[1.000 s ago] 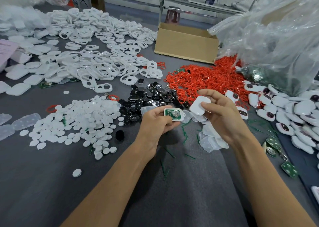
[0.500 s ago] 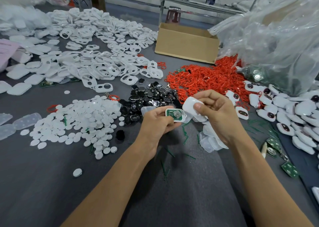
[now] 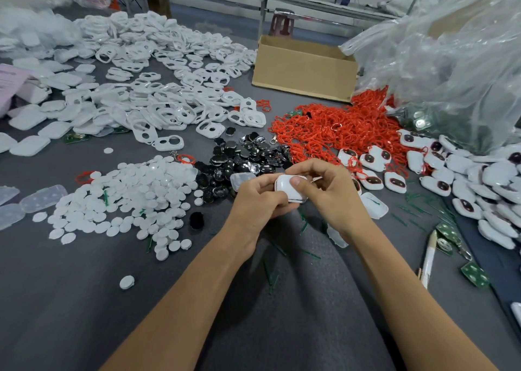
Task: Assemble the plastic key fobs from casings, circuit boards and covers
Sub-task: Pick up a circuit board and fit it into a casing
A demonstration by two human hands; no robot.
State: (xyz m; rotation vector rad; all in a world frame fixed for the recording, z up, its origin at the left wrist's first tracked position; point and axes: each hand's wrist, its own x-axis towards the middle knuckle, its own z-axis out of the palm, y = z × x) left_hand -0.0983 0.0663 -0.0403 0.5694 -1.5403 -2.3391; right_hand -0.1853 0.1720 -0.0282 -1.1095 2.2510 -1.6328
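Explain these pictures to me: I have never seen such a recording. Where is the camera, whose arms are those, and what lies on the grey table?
There is no machine here: a person works with bare hands, and the one camera sits on their head, looking forward and down, so the arms enter from below. Every picture comes from it. The left hand and right hand together grip a white key fob, the right thumb pressing on top. On the grey table lie heaps of parts: white round discs, shiny black pieces, red loops, white casings with holes, and, at the right, white fobs with dark windows. A cardboard box and a clear plastic bag stand behind; green circuit boards lie near the right edge.
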